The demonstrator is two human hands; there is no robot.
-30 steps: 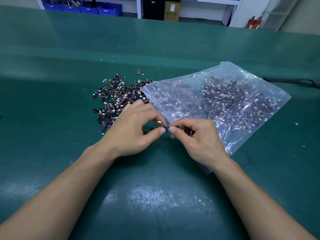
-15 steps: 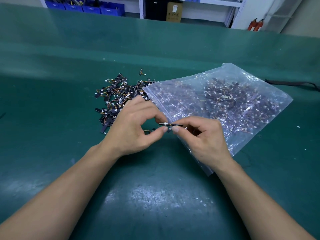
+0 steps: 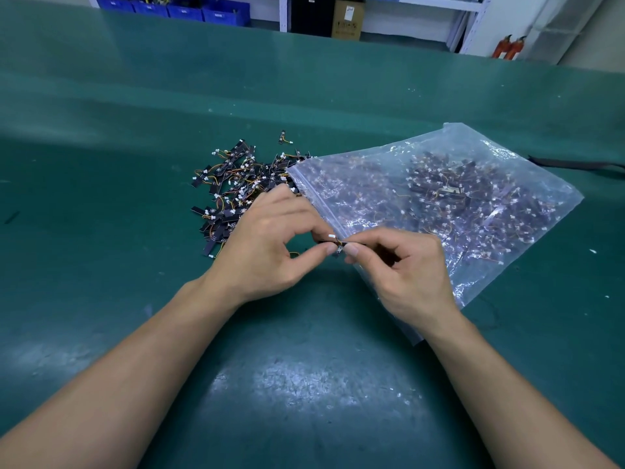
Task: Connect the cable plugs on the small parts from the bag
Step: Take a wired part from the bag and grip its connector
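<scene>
Head view looks down at a green table (image 3: pixel 304 394) with a shiny worn patch close to the person. Two bare arms reach in from the near corners and meet in the middle. The left hand (image 3: pixel 267 245) has its thumb and first finger pinched on the left end of one small part (image 3: pixel 338 246). Its other fingers are bent and hold nothing. The right hand (image 3: pixel 406 275) pinches the right end of the same part with its thumb and first finger. Its other fingers are curled in toward the palm. The small part is a thin dark strip with a tiny white plug (image 3: pixel 331 236) sticking up at the spot where the fingertips meet. It is too small to tell if the plug is pushed in. Both hands hold it just above the near left edge of a clear plastic bag (image 3: pixel 456 140). The bag lies flat on the table to the right, and its open end points left. It is full of many more parts (image 3: pixel 449 194), dark with white ends. A loose pile (image 3: pixel 233 194) of the same parts lies just left of the bag's open end, partly behind the left hand. One single part (image 3: pixel 282 137) lies alone just past the pile. A black cord (image 3: pixel 575 164) lies on the table far to the right. Beyond the table's far edge are blue bins (image 3: pixel 189 8), a brown box (image 3: pixel 347 20) and two red fire extinguishers (image 3: pixel 510 47).
</scene>
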